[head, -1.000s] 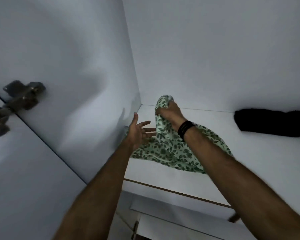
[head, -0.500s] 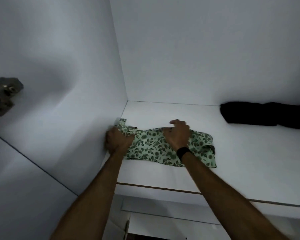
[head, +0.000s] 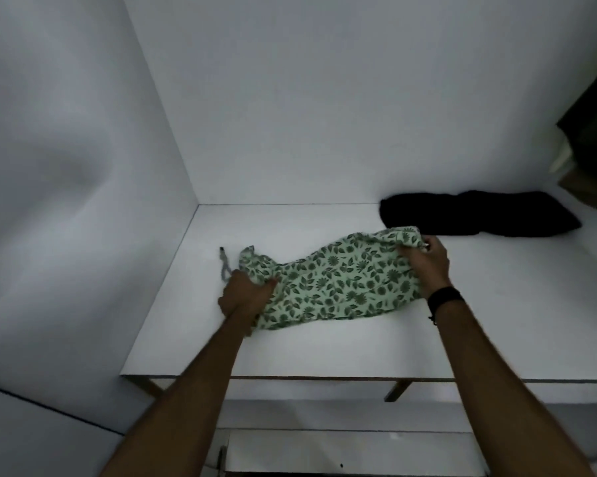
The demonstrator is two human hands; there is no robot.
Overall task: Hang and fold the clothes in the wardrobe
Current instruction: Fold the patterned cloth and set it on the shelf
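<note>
The green leaf-print garment (head: pixel 338 280) I hold is thin, soft cloth, matt and creased. The shelf (head: pixel 324 346) under it is smooth white laminate with a faint sheen, its front edge showing a brown wood-like strip. The black garment (head: pixel 476 218) behind looks like thick, matt cloth. The wristband (head: pixel 443 297) on my right arm is matt black.

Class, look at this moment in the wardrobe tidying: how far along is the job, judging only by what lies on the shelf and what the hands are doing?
Possibly done: a black folded garment lies at the back of the white wardrobe shelf. In hand: the left hand and the right hand grip opposite ends of a green leaf-print cloth garment, stretched across the shelf, not yet folded. Left: folding it; no hanging shows.
</note>
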